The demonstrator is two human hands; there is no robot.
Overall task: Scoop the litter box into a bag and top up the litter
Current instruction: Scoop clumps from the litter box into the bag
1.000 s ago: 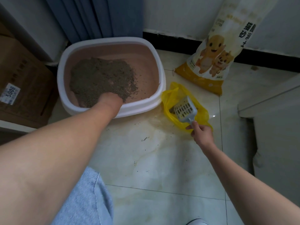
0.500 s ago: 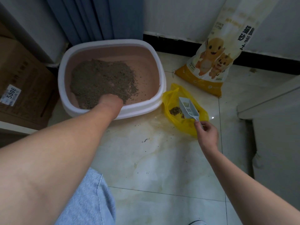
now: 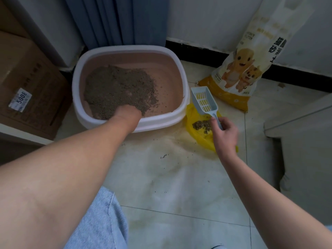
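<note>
A white-rimmed pink litter box (image 3: 179, 69) sits on the floor with grey litter (image 3: 118, 88) heaped on its left side. My left hand (image 3: 128, 115) holds the box's near rim, its fingers hidden inside the box. My right hand (image 3: 224, 135) pinches the handle of a pale blue slotted scoop (image 3: 203, 100). The scoop is empty and hangs face up just right of the box. Under it lies an open yellow bag (image 3: 199, 141) with a small clump of scooped litter (image 3: 202, 125) in it.
A tall white and yellow sack of cat litter (image 3: 251, 60) leans against the back wall on the right. A cardboard box (image 3: 27, 90) stands left of the litter box, and a blue curtain (image 3: 116, 20) hangs behind it. Loose grains dot the tiled floor (image 3: 170, 177). A grey cabinet (image 3: 305, 141) stands on the right.
My right hand has lifted the scoop off the yellow bag and swung it face up toward the litter box. The dumped clump now shows in the bag. My left hand stays on the rim.
</note>
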